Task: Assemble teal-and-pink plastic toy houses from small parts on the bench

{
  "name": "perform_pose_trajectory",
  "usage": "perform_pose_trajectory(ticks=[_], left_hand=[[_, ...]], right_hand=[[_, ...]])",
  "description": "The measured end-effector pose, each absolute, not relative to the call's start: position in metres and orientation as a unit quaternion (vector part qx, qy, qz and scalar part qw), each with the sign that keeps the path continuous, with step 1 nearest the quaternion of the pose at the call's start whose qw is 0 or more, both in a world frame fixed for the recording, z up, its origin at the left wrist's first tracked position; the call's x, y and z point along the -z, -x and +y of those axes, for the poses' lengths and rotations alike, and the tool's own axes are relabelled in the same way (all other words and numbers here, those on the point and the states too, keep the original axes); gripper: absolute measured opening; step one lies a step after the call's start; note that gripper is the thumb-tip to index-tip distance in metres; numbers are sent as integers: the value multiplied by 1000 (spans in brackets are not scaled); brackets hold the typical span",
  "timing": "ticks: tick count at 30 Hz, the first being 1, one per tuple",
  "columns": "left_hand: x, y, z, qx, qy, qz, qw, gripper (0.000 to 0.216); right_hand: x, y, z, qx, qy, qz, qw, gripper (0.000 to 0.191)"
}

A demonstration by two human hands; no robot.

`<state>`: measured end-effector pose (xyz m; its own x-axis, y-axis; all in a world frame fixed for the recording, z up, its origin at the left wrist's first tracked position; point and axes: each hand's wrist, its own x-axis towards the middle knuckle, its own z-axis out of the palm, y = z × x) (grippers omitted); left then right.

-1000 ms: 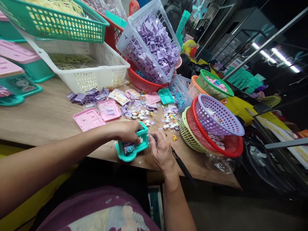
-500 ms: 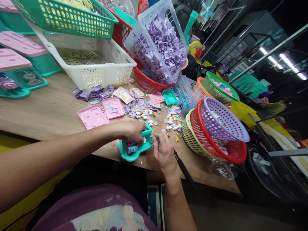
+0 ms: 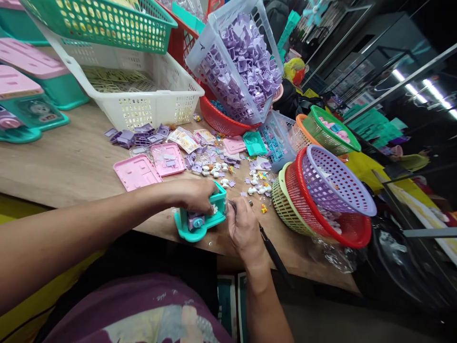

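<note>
A teal plastic toy housing (image 3: pixel 193 235) stands near the table's front edge, with a small purple knob piece (image 3: pixel 196 221) at its lower front. My left hand (image 3: pixel 200 196) grips its upper left side, thumb reaching into the open interior beside a small white part (image 3: pixel 214 208). Close against the housing's right side, my right hand (image 3: pixel 244 226) is closed in a pinch. A thin dark, metallic-looking piece (image 3: pixel 233 205) shows at its fingertips; its kind I cannot make out. Just right of that hand lies a slim tool with a black handle (image 3: pixel 275 257).
Pink lids (image 3: pixel 137 172), purple parts (image 3: pixel 143 136) and small white figures (image 3: pixel 216 169) lie beyond the housing. Stacked baskets (image 3: pixel 296 205) stand at right. Behind are a white crate (image 3: pixel 150 107) and a tilted clear crate of purple pieces (image 3: pixel 228 81). Finished-looking teal and pink boxes (image 3: pixel 43 112) sit at left.
The view has shifted slightly, so the baskets at right appear a little further right. Both hands keep nearly the same position at the teal housing.
</note>
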<state>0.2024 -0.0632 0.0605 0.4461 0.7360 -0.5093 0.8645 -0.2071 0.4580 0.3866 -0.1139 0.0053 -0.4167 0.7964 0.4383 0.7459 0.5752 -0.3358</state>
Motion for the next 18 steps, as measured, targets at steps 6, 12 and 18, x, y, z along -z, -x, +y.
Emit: perform_pose_trajectory(ticks=[6,12,18], left_hand=[[-55,-200,-62,89,-788,503,343,31],[-59,-194,-62,77,-778,482,396,54],[-63,-197,-65,78,-782,467,405,62]], right_hand=[[5,-380,-121,2,487,-829,275,18],[-5,-383,-142,-65,509,-824,239,38],[-22,-401,-144,-199,396,-873,206,49]])
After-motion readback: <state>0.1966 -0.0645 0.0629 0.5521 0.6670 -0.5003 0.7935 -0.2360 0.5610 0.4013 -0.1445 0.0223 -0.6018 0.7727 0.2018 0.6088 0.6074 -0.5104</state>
